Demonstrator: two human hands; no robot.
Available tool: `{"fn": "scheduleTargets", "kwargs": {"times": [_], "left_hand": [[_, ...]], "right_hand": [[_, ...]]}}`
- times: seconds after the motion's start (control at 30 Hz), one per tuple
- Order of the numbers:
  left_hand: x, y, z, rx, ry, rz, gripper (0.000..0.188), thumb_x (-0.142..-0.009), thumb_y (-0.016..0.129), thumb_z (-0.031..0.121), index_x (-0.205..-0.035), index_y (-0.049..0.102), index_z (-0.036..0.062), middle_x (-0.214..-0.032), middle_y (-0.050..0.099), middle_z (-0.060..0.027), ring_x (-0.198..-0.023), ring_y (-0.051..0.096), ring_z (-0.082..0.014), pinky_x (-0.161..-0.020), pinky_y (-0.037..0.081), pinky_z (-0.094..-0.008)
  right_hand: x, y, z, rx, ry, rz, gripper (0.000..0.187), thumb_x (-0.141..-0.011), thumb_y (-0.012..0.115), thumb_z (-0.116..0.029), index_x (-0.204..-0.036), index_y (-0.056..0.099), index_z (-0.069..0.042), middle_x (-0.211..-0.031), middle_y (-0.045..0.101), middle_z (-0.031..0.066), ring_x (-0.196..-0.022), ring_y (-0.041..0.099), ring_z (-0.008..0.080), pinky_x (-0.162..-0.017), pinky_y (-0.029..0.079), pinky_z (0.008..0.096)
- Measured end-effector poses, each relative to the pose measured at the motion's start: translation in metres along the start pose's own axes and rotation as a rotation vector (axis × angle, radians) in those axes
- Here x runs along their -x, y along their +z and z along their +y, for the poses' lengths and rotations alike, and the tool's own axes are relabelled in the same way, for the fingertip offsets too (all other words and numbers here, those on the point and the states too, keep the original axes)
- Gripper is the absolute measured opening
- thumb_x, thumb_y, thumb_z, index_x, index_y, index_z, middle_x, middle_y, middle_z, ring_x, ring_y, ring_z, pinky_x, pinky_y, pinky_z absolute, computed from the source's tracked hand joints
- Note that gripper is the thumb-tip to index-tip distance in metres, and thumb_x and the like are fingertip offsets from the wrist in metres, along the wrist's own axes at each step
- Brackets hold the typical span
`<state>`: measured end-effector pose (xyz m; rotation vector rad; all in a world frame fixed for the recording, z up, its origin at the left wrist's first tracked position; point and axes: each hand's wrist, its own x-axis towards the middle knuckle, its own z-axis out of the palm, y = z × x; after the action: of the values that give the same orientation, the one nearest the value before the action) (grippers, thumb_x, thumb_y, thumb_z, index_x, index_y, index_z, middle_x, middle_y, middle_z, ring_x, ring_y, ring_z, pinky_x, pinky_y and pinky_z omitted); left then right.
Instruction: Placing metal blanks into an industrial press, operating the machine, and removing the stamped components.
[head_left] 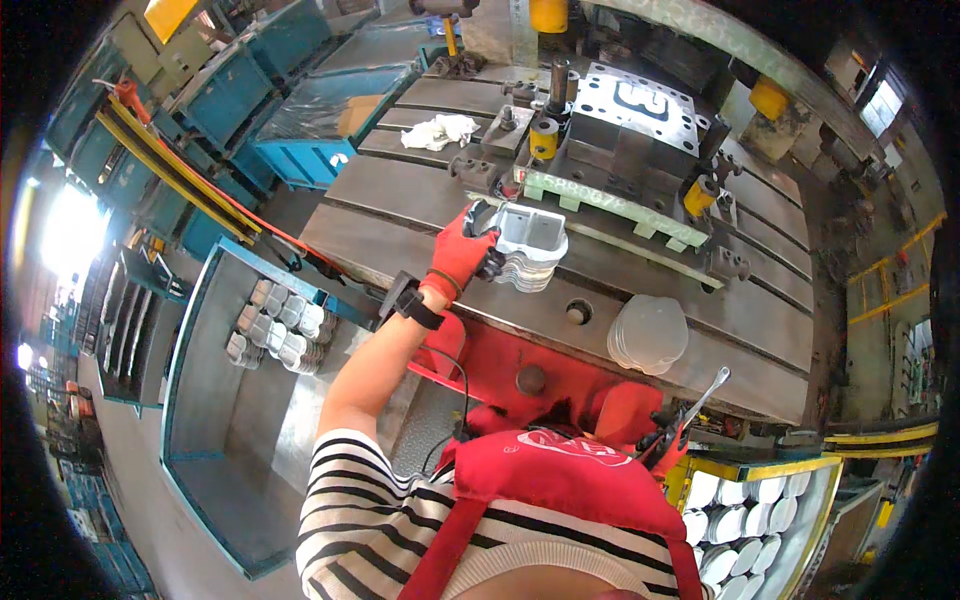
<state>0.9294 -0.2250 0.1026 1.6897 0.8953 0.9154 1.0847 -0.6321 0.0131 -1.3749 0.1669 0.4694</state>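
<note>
My left hand (464,254), in a red glove with dark fingertips, grips the left side of a stack of pressed metal cups (532,228). The stack sits at the near side of the slotted press table (390,225), in front of the die (636,150); whether it touches the table is unclear. Low on the right, my right hand (664,442), also gloved, is closed around a slim silver rod-like tool (706,396) that points up and right. Its fingers are partly in shadow. Near that hand, a stack of flat, rounded metal blanks (648,336) lies on the table.
A blue-rimmed bin (205,310) on the left holds several stacks of pressed cups (280,328). At lower right, a yellow-edged bin (765,468) holds many round blanks (735,525). A white cloth (440,132) lies far left on the table. Yellow-topped posts flank the die.
</note>
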Motion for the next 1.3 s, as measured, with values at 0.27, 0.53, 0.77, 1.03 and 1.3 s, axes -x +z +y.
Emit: {"fn": "scheduleTargets", "kwargs": {"times": [0.27, 0.53, 0.77, 1.03, 1.3], "left_hand": [[0.024, -0.002, 0.056, -0.854, 0.370, -0.039, 0.045, -0.069, 0.065, 0.027, -0.112, 0.055, 0.0206, -0.098, 0.055, -0.0095, -0.085, 0.056, -0.0252, -0.074, 0.046, -0.0367], [0.012, 0.005, 0.034, -0.937, 0.833, -0.301, 0.045, -0.066, 0.065, 0.019, -0.109, 0.053, 0.0205, -0.098, 0.054, -0.0056, -0.097, 0.050, -0.0245, -0.096, 0.030, -0.0452], [0.016, 0.009, 0.036, -1.025, 0.862, -0.273, 0.042, -0.065, 0.063, 0.015, -0.106, 0.054, 0.0194, -0.094, 0.054, -0.0062, -0.094, 0.051, -0.0238, -0.095, 0.033, -0.0438], [0.020, 0.001, 0.028, -0.970, 0.799, -0.169, 0.045, -0.062, 0.063, 0.014, -0.105, 0.054, 0.0192, -0.091, 0.053, -0.0059, -0.093, 0.051, -0.0246, -0.093, 0.033, -0.0444], [0.046, 0.023, 0.053, -0.701, 0.787, -0.131, 0.055, -0.060, 0.066, 0.027, -0.111, 0.050, 0.0152, -0.112, 0.047, -0.0107, -0.106, 0.044, -0.0299, -0.096, 0.030, -0.0500]], "right_hand": [[-0.015, -0.040, 0.036, -0.078, 0.068, -0.086, 0.036, -0.087, 0.048, -0.032, -0.116, 0.045, -0.011, -0.075, 0.059, 0.0115, -0.035, 0.043, 0.0116, -0.031, 0.036, 0.0260], [0.016, 0.009, -0.002, 0.082, -0.099, -0.047, 0.034, -0.087, 0.048, -0.033, -0.108, 0.047, -0.007, -0.071, 0.060, 0.0120, -0.035, 0.042, 0.0116, -0.032, 0.034, 0.0257], [0.006, -0.007, 0.006, 0.023, -0.014, -0.080, 0.029, -0.087, 0.047, -0.032, -0.093, 0.050, -0.003, -0.068, 0.060, 0.0116, -0.034, 0.043, 0.0117, -0.033, 0.033, 0.0255], [0.008, 0.003, -0.005, 0.161, 0.147, -0.094, 0.037, -0.086, 0.046, -0.038, -0.094, 0.052, -0.002, -0.061, 0.055, 0.0081, -0.038, 0.045, 0.0143, -0.035, 0.035, 0.0281], [-0.058, -0.042, 0.028, 0.394, 0.018, 0.011, 0.044, -0.084, 0.046, -0.041, -0.111, 0.048, -0.006, -0.076, 0.052, 0.0041, -0.063, 0.050, 0.0119, -0.050, 0.041, 0.0269]]}}
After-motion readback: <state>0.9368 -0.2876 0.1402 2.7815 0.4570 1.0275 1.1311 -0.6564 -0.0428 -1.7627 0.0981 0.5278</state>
